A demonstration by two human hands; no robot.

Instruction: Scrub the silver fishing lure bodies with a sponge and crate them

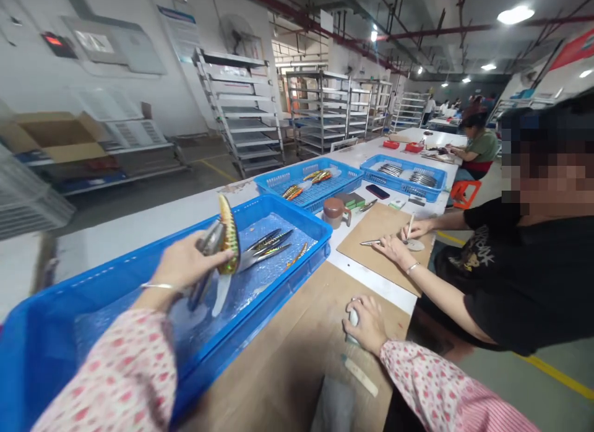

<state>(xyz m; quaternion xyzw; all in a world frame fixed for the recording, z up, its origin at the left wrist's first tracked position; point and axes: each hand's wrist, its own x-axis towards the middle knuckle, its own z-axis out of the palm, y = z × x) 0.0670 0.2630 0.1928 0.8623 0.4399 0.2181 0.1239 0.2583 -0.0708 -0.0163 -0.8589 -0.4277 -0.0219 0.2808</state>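
My left hand (180, 265) is closed around several fishing lures (228, 237), one gold and scaly with an orange tip, held above the nearest blue tray (320, 228). Clear tail-like pieces stick out below them. Dark, silvery lures (269, 243) and an orange-striped one lie on bubble wrap (250, 296) in that tray. On the brown board (278, 351), my right hand (369, 327) is wrapped round a small white rounded object (354, 317), mostly covered by the fingers. Close to this hand lie a pale flat stick (361, 375) and a grey cloth-like item (333, 404).
To the right, a co-worker (533, 259) works on a lure with a thin tool over another board (348, 240). Beyond the near tray are a brown-lidded jug (335, 212), a phone (377, 192) and two more blue trays of lures (318, 175). Metal racks (245, 122) stand behind.
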